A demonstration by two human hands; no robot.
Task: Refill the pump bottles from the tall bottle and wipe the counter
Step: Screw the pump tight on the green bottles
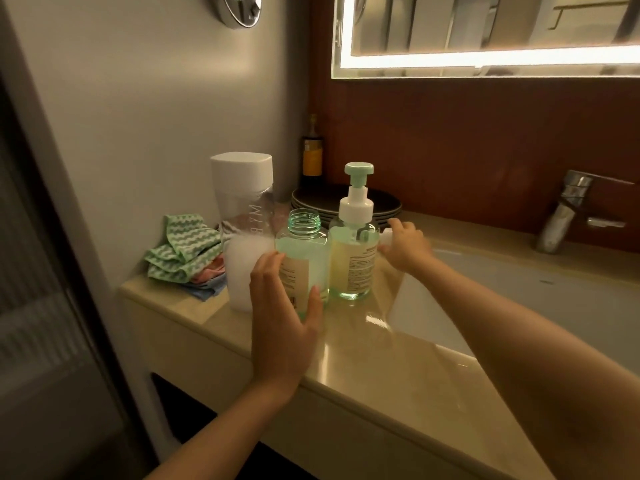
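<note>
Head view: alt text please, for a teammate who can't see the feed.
The left hand grips an open bottle with its pump off, on a beige counter; the right hand holds a small white piece beside the pump bottle. The capped tall bottle and folded cloths sit to their left.

Tall bottle point(242, 230), open bottle point(303, 251) and pump bottle point(353, 244) stand packed in a row, no finger gap showing. Your left hand point(280, 317) wraps the open bottle's front. Your right hand point(405, 247), holding a white piece point(385, 235), fills the pump bottle's right side. Cloths point(187, 251) crowd the left, plates point(318, 199) behind. Room lies along the front counter point(363, 368) and over the basin point(519, 289).
</note>
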